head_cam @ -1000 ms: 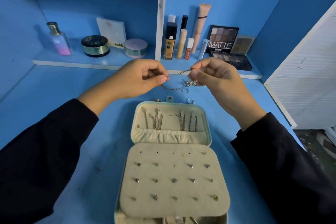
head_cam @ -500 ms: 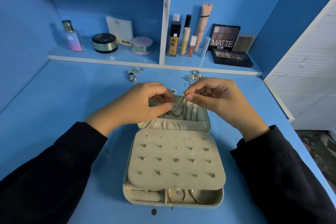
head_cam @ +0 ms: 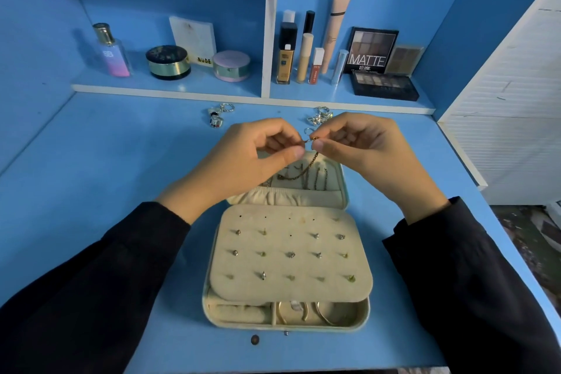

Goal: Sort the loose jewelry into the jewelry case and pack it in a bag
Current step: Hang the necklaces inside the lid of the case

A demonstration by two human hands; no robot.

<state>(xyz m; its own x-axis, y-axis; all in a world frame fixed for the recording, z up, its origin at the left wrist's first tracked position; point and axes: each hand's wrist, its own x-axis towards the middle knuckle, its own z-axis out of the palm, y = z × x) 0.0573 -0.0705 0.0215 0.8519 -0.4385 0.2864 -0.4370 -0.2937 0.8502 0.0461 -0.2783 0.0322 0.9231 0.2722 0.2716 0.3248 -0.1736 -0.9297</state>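
As both hands (head_cam: 243,158) (head_cam: 372,155) pinch it, chain (head_cam: 313,162) dangles.

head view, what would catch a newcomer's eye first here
Mid-frame, the left hand and right hand pinch a thin gold chain that dangles over the open cream jewelry case on the blue desk. Nearer the camera, the case's panel of stud earrings stands out. Behind, makeup lines the shelf.
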